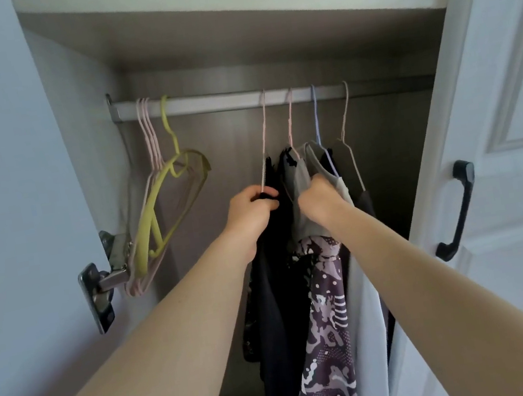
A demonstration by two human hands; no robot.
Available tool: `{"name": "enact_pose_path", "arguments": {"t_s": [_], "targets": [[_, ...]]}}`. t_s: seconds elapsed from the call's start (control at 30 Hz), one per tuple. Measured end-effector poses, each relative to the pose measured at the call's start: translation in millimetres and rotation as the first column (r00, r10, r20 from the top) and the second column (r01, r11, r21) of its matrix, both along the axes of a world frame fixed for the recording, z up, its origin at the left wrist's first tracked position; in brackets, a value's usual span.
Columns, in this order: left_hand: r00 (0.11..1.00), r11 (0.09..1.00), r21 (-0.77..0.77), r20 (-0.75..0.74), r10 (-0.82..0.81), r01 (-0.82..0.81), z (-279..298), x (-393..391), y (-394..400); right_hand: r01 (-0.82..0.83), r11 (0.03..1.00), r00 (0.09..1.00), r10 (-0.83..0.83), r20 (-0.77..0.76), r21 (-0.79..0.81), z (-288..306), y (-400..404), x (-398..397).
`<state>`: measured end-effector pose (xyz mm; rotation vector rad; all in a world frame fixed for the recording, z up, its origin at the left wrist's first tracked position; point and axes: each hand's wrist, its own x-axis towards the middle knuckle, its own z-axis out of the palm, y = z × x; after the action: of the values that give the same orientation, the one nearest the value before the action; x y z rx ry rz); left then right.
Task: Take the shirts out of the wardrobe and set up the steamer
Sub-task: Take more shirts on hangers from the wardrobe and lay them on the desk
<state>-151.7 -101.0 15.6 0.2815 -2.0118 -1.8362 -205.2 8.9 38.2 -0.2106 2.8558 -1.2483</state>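
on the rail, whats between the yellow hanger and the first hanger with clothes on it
Nothing: the head view shows bare rail between the yellow hanger and the pink clothed hanger.

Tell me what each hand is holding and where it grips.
The left hand grips the black garment at its shoulder, just below its pink hanger. The right hand grips the grey garment near its top.

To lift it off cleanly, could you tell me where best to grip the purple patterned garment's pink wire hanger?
Grip the pink wire hanger by its thin neck below the hook, from the front, then lift up off the white rail.
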Motion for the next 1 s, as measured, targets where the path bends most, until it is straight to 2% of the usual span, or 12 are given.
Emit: {"name": "enact_pose_path", "arguments": {"t_s": [0.1, 0.23, 0.4, 0.53, 0.67, 0.87, 1.0], "targets": [[1.000, 1.000, -0.011, -0.010, 0.010, -0.010, -2, -2, -3, 0.026, 0.999, 0.995, -0.029, -0.097, -0.031, -2, -2, -3], [0.993, 0.984, -0.144, -0.059, 0.099, -0.107, -1, -11, -5, 0.017, 0.999, 0.979, -0.025, -0.203, -0.042, -7, -2, -6], [0.973, 0.944, -0.245, -0.129, 0.193, -0.219, -6, -17, -6, -0.016, 0.979, 0.949, -0.049, -0.310, -0.203, -18, 2, -5], [0.966, 0.949, -0.200, -0.140, 0.219, -0.244, -7, -13, -7, -0.041, 0.934, 0.947, -0.077, -0.311, -0.356, -18, 0, 0], [0.954, 0.943, -0.189, -0.174, 0.243, -0.274, 2, -10, -9, -0.066, 0.914, 0.922, -0.097, -0.374, -0.401, -1, -5, 2], [0.906, 0.935, -0.007, -0.250, 0.340, -0.353, 2, -3, 19, -0.113, 0.931, 0.886, -0.064, -0.459, -0.348, -4, -8, 23], [0.886, 0.922, 0.041, -0.261, 0.382, -0.386, -8, 11, 30, -0.124, 0.943, 0.887, -0.035, -0.461, -0.309, -30, 3, 46]]}}
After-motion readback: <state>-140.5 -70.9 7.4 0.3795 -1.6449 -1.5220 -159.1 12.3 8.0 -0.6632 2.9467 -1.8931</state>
